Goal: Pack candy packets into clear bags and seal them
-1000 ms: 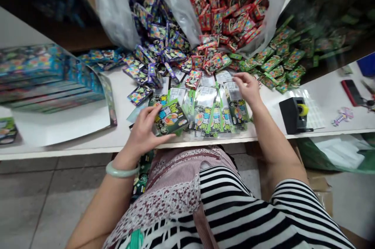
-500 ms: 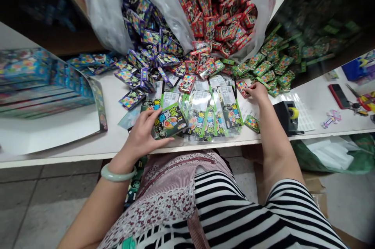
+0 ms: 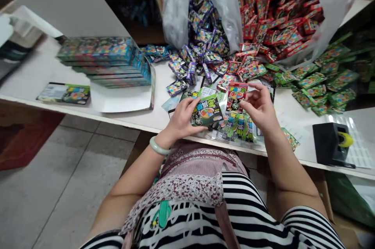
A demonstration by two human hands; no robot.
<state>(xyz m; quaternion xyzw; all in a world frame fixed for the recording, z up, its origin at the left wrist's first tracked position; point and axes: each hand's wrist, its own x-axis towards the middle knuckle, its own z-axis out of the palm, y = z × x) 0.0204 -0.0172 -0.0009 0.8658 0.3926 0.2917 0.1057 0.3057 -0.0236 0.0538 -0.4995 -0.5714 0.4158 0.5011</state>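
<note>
My left hand (image 3: 185, 119) grips a black-and-green printed packet (image 3: 207, 110) by its left side, thumb along the lower edge. Close to its right, my right hand (image 3: 260, 105) pinches a small red candy box (image 3: 236, 97) between thumb and fingers, its printed face turned up. The red box is beside the packet's right edge; whether they touch I cannot tell. Beneath both hands lie several more black-and-green packets (image 3: 238, 126) with clear plastic. A small green box (image 3: 290, 138) rests by my right forearm, partly hidden.
Behind are piles of purple boxes (image 3: 205, 36), red boxes (image 3: 281, 22) and green boxes (image 3: 325, 75), some in plastic bags. Stacked blue boxes (image 3: 108, 51) stand in a white tray (image 3: 124, 102) at left. A flat packet (image 3: 64, 93) lies farther left, a tape dispenser (image 3: 328, 143) at right.
My right hand has lifted the red box off the table and brought it left, beside the packet in my left hand. The view has swung to the left.
</note>
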